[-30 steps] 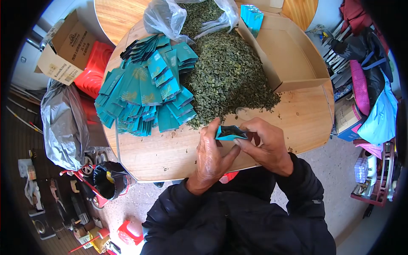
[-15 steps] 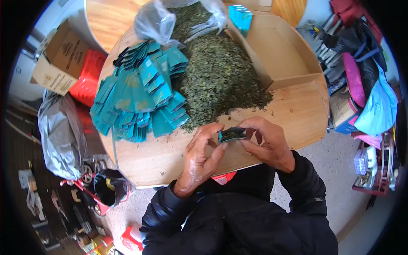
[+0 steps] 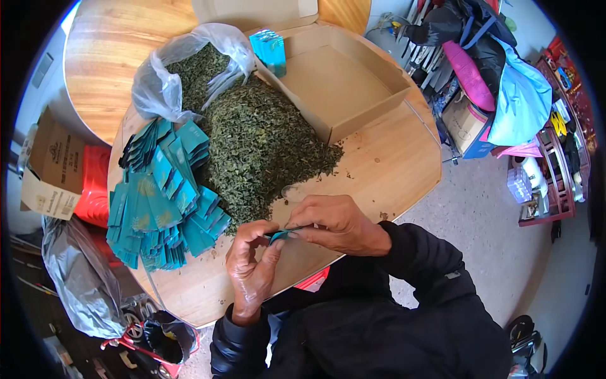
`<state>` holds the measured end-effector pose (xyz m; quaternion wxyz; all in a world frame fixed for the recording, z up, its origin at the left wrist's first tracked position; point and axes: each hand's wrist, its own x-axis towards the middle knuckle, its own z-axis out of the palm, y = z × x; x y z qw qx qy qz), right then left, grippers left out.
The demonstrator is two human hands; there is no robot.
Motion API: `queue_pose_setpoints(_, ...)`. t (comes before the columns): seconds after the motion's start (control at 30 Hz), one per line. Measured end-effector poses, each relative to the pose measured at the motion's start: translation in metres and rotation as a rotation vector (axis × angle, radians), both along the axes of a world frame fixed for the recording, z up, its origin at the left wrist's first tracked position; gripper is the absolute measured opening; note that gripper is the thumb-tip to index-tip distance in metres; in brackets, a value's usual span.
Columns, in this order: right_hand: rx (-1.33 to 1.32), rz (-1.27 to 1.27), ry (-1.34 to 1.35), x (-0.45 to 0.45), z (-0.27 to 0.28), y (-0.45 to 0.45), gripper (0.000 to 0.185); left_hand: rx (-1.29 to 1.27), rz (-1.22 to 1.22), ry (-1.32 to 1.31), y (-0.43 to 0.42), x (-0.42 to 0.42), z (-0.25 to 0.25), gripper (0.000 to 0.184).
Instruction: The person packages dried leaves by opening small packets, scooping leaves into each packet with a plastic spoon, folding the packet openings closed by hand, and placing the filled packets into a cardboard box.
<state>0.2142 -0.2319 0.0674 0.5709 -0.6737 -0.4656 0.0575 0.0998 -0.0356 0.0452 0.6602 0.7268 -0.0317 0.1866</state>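
Observation:
Between my two hands is a small teal sachet (image 3: pixel 281 235), held above the table's front edge. My left hand (image 3: pixel 251 265) pinches its left end between thumb and fingers. The fingers of my right hand (image 3: pixel 338 224) are closed on the right end, along its top edge, which looks pressed nearly flat. Just beyond my hands rises a heap of dried green leaves (image 3: pixel 259 145), which look like tea. To the left lie many flat teal sachets (image 3: pixel 148 205), fanned in overlapping stacks.
A clear plastic bag (image 3: pixel 151 85) with more leaves lies open behind the heap. Right of it stands a shallow cardboard box (image 3: pixel 353 72) with a row of teal sachets (image 3: pixel 270 52) in its left corner. A cardboard carton (image 3: pixel 53 164) and red stool (image 3: pixel 95 186) flank the round table (image 3: pixel 385 167).
The sachet's mouth gaped with leaves showing inside; now its edges are drawn together. My right hand has come closer to my left. The camera view has shifted to the right.

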Motion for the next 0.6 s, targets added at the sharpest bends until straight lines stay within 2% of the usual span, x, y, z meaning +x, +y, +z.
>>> queue_pose_setpoints(0.1,-0.025,-0.025,0.050,-0.001,0.000,-0.002,0.022,-0.068,0.083,-0.021,-0.010,0.000,0.004,0.037)
queue_pose_setpoints(0.23,-0.001,-0.064,0.043,-0.002,0.000,0.000,0.021,-0.042,0.090,-0.104,-0.008,-0.002,-0.020,0.037)
queue_pose_setpoints(0.3,-0.003,-0.068,0.040,-0.002,-0.002,0.001,0.021,0.043,0.139,-0.106,-0.007,0.000,-0.020,0.029)
queue_pose_setpoints(0.43,0.027,-0.064,0.052,-0.001,0.001,0.001,0.020,0.143,0.149,-0.140,-0.005,-0.001,-0.022,0.026)
queue_pose_setpoints(0.6,0.026,-0.066,0.048,-0.003,0.006,0.001,0.017,0.007,0.154,-0.094,-0.004,-0.001,-0.030,0.023)
